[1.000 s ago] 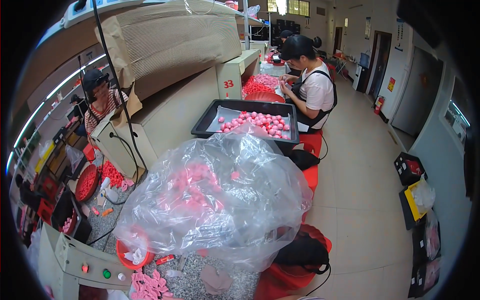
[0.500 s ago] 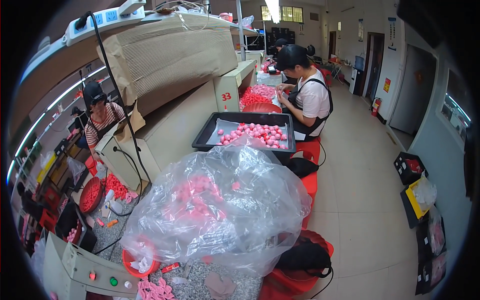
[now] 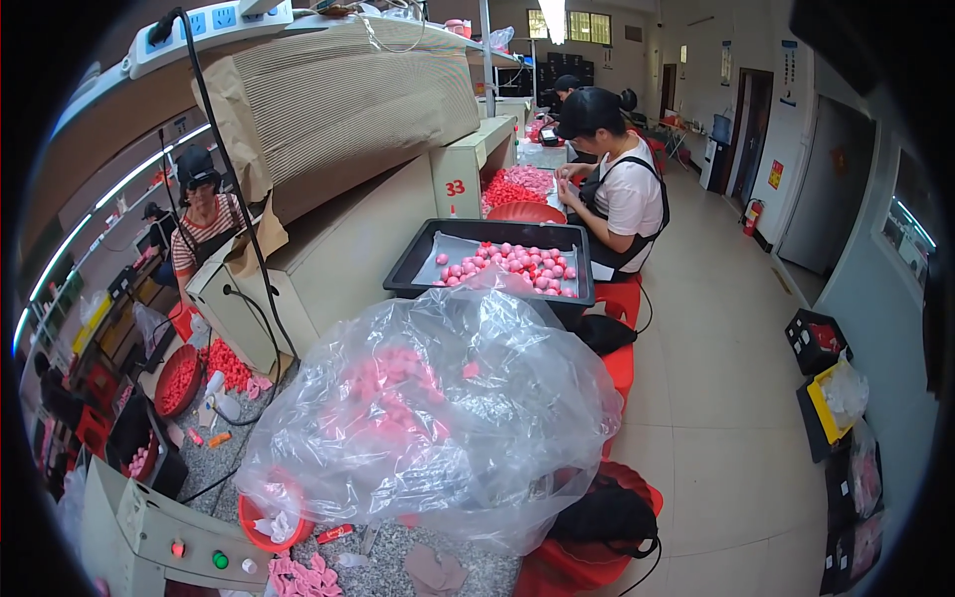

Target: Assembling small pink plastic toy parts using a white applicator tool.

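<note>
Neither my left hand nor my right hand shows in the head view. A large clear plastic bag [image 3: 477,418] with pink pieces inside lies across the speckled worktable [image 3: 398,572]. Behind it stands a black tray [image 3: 413,261] lined with a pale sheet and filled with pink balls [image 3: 512,261]. At the bag's near left edge, a red bowl [image 3: 249,517] holds crumpled white scraps and is partly covered by the plastic. Pink cloth-like pieces [image 3: 303,575], a red tube [image 3: 335,533] and a greyish-pink scrap [image 3: 435,572] lie along the near side.
A machine with buttons [image 3: 189,527] stands at the near left. Red stools [image 3: 627,343] and a red tub holding black cloth [image 3: 597,517] line the table's right side. A co-worker [image 3: 617,189] sits beyond the tray, another [image 3: 204,214] at left. Black crates [image 3: 818,338] stand by the right wall.
The view has shifted very slightly. The co-worker at the left has the head turned a little differently; the bag and tray stay put.
</note>
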`<state>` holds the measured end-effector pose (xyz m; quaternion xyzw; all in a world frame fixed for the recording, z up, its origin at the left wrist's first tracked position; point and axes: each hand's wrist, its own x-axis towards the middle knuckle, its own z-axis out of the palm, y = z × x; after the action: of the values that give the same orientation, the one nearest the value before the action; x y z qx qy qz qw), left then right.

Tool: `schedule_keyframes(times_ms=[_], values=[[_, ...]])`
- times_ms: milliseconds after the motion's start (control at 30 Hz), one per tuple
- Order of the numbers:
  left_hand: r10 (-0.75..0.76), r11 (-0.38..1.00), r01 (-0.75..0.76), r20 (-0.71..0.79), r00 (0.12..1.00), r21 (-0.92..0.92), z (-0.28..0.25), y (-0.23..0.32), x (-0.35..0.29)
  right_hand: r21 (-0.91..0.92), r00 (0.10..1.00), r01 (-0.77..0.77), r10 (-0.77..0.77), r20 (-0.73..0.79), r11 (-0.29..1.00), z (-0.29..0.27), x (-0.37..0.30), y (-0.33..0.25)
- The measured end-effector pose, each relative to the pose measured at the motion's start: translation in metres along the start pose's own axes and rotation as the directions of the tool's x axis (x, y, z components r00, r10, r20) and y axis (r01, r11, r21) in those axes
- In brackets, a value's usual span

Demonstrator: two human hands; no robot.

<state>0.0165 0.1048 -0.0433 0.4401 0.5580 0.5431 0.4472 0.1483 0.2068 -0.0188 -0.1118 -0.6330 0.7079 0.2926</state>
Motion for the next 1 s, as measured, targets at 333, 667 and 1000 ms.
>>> schedule_keyframes(times_ms=[333, 667, 1000], values=[[-0.199, 0.97, 0.176, -0.134, 0.971, -0.165, -0.003, -0.009, 0.005, -0.104, 0.999, -0.009, 0.004, -0.052, 0.995, 0.0, 0.0, -0.002], [-0.12, 0.98, 0.132, -0.085, 0.989, 0.148, -0.015, -0.029, -0.002, -0.079, 0.996, -0.004, -0.003, -0.09, 0.997, 0.002, -0.001, -0.001], [-0.092, 0.978, 0.102, -0.06, 0.994, 0.182, -0.018, -0.028, -0.003, -0.077, 0.992, 0.002, -0.011, -0.124, 0.997, 0.001, 0.0, -0.001]])
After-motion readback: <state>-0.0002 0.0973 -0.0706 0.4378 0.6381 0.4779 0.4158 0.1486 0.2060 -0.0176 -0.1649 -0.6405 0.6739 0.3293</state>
